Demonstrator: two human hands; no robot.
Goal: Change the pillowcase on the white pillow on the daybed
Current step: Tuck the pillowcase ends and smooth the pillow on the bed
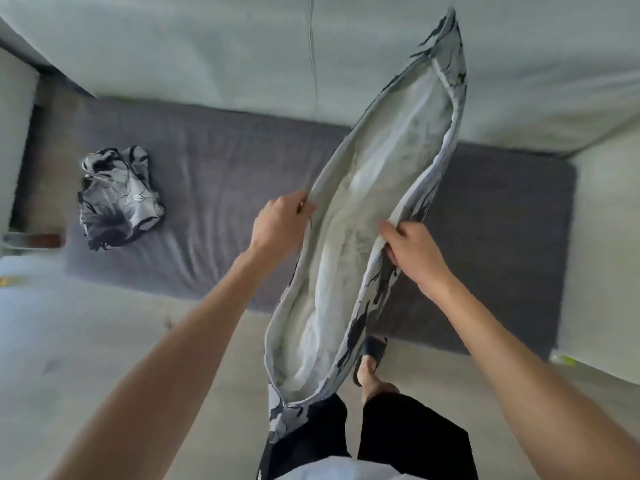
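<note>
Right now a person is standing in front of a daybed and holding a white pillow [363, 237] up in the middle of the frame. A flowery pillowcase [446, 109], pale grey with dark leaf shapes, is wrapping around the pillow. Its long open side is facing up toward the camera, so the white pillow is showing inside it like a boat.

The left hand [278, 223] is pinching the left edge of the pillowcase opening, with the fingers curled over the cloth. The right hand [414, 251] is gripping the right edge of the opening, thumb on top and fingers tucked under. Both hands are pulling the two edges apart.

The pillow is stretching from the upper right of the frame down to the person's black trousers [408, 438] at the bottom middle. It is hanging above the grey mattress [214, 188] and the floor [104, 341], not lying on them.

At the left of the frame, a second flowery pillowcase [119, 197] is lying crumpled in a heap on the mattress, well apart from the hands. Behind the mattress, pale cushions [173, 53] are filling the top of the frame. Near the bottom middle, one foot in a dark sandal [370, 358] is standing on the floor.
</note>
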